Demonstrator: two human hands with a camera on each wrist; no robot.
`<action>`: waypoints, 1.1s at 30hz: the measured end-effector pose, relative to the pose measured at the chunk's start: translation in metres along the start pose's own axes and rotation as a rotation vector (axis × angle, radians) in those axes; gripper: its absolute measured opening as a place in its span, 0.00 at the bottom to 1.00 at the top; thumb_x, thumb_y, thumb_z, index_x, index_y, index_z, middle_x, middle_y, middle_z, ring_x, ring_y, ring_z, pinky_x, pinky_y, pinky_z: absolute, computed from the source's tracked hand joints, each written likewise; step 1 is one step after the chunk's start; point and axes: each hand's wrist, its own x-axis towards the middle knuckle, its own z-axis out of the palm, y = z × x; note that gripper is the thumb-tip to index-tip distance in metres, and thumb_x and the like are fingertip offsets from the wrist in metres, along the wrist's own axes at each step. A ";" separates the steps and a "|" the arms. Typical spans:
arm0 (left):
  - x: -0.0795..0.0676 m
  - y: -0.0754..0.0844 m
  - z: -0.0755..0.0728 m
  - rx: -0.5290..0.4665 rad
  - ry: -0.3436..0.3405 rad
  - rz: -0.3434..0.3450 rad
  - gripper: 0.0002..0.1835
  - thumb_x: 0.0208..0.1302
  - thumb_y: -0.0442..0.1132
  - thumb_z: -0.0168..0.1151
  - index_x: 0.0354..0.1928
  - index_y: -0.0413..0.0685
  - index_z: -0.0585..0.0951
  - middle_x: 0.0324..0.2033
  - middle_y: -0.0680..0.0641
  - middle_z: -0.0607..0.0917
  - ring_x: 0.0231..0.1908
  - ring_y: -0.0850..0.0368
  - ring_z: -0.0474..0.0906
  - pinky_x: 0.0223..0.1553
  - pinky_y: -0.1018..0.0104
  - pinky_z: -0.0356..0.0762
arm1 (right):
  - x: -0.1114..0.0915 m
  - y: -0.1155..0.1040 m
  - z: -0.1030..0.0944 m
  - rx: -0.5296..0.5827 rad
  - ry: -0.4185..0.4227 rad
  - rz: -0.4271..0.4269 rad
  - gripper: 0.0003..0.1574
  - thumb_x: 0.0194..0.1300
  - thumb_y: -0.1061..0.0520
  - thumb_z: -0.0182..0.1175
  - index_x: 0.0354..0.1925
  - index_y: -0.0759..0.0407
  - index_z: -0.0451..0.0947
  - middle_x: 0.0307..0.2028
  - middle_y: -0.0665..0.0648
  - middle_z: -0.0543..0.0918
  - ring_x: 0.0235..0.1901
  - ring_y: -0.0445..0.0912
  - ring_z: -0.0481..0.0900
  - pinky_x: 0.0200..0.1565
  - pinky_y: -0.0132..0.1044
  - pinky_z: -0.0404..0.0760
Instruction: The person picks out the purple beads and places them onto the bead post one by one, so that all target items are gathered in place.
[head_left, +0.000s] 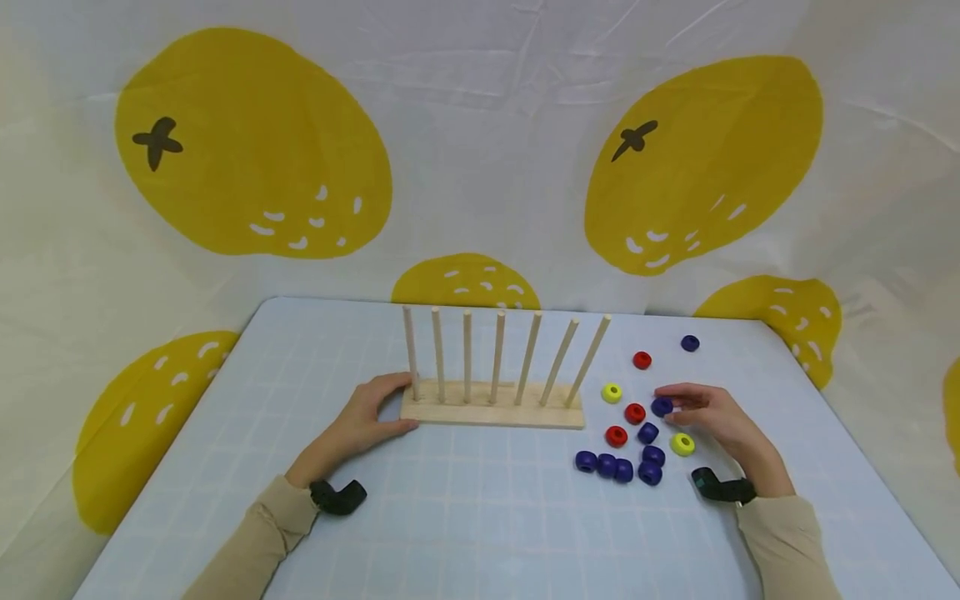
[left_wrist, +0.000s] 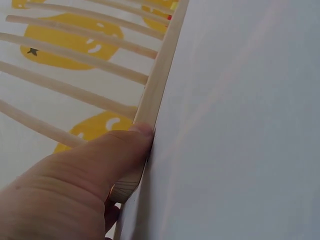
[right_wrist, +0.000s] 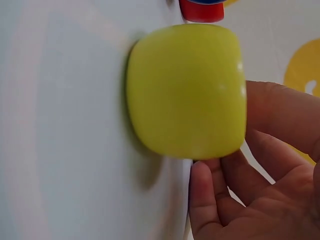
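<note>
A wooden peg rack (head_left: 491, 414) with several upright dowels stands mid-table. My left hand (head_left: 365, 417) grips its left end, thumb along the front edge and fingers behind. In the left wrist view, the left thumb (left_wrist: 115, 150) presses on the base's side. To the right, my right hand (head_left: 712, 414) has thumb and index finger around a blue bead (head_left: 662, 407). A yellow bead (head_left: 682, 444) sits just in front of that hand; in the right wrist view this yellow bead (right_wrist: 187, 92) hides the fingertips and the blue bead's contact.
Between rack and right hand lie red beads (head_left: 635, 413), another yellow bead (head_left: 612, 392) and several blue beads (head_left: 607, 465), some touching in a row. Farther back are a red bead (head_left: 642, 360) and a blue bead (head_left: 690, 342). A lemon-patterned cloth (head_left: 487, 167) hangs behind the table (head_left: 465, 533).
</note>
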 end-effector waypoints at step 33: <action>-0.002 0.001 0.001 0.042 0.001 0.013 0.36 0.51 0.39 0.78 0.63 0.40 0.75 0.60 0.40 0.78 0.61 0.41 0.72 0.61 0.42 0.67 | -0.007 -0.018 0.003 -0.090 0.049 0.012 0.29 0.67 0.58 0.64 0.64 0.64 0.73 0.62 0.69 0.74 0.58 0.61 0.71 0.60 0.63 0.68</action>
